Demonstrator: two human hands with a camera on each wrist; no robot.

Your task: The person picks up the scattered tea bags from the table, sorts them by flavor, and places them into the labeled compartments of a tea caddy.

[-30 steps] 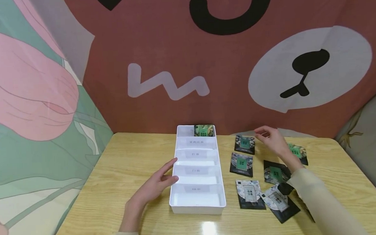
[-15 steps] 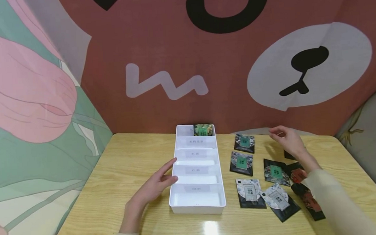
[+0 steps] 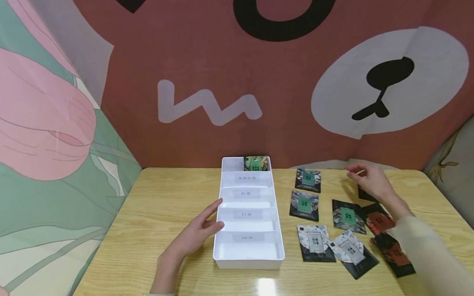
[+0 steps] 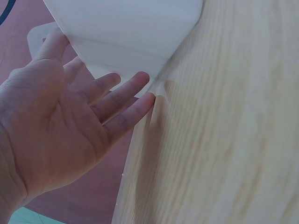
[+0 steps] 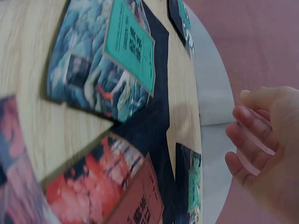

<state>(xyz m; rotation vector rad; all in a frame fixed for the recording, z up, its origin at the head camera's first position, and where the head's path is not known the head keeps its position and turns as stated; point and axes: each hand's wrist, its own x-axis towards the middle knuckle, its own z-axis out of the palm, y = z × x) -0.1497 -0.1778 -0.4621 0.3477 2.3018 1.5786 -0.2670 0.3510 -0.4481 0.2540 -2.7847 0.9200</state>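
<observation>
A white divided box [image 3: 249,264] stands on the table, with labels on its dividers. One tea packet with a green label [image 3: 256,164] sits in its rearmost compartment. My left hand [image 3: 195,233] rests fingertips at the box's left side, fingers extended; the left wrist view has this hand [image 4: 70,112] against the white wall. Over the table's back right, my right hand [image 3: 371,181] hovers with loosely bent fingers. Nothing shows between the fingers of the right hand [image 5: 275,135] in its wrist view. Below it lies a dark packet [image 3: 366,195], partly covered by the hand.
Right of the box lie green-label packets [image 3: 304,205], white-label packets [image 3: 315,243] and red-label packets [image 3: 379,221], some overlapping. The right forearm partly covers a lower red packet [image 3: 395,253]. A printed cloth [image 3: 204,140] hangs behind the table's back edge.
My right hand has moved right, away from the rear green-label packet, and its forearm now uncovers the red-label packets. The left hand and the box stay in place.
</observation>
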